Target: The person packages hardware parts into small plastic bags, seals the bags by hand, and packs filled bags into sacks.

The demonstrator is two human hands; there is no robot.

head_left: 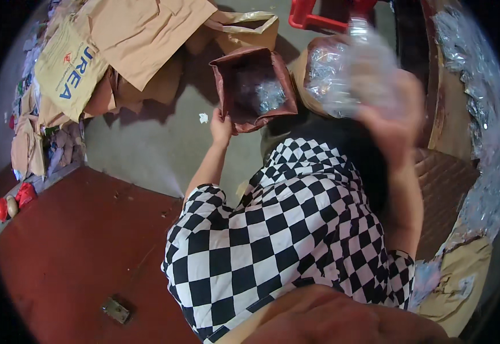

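My left hand [221, 128] is closed on the near left corner of the rim of a reddish-brown sack [222, 86], which stands open with a few crumpled clear plastic pieces [270, 96] inside. On the right, my right hand [396, 117] is closed around a clear plastic bottle [370, 66], its narrow neck pointing away from me. Hand and bottle are both smeared by motion. Behind the bottle, a tan sack [300, 71] is filled with shiny clear plastic [325, 60]; the bottle partly hides it.
Tan sacks [146, 34] and a yellow printed sack [69, 66] pile up at the far left. A red plastic stool or crate [313, 22] stands at the far side. Clear plastic [473, 86] is heaped along the right edge. A small box-like object [116, 310] lies on the red floor [78, 241].
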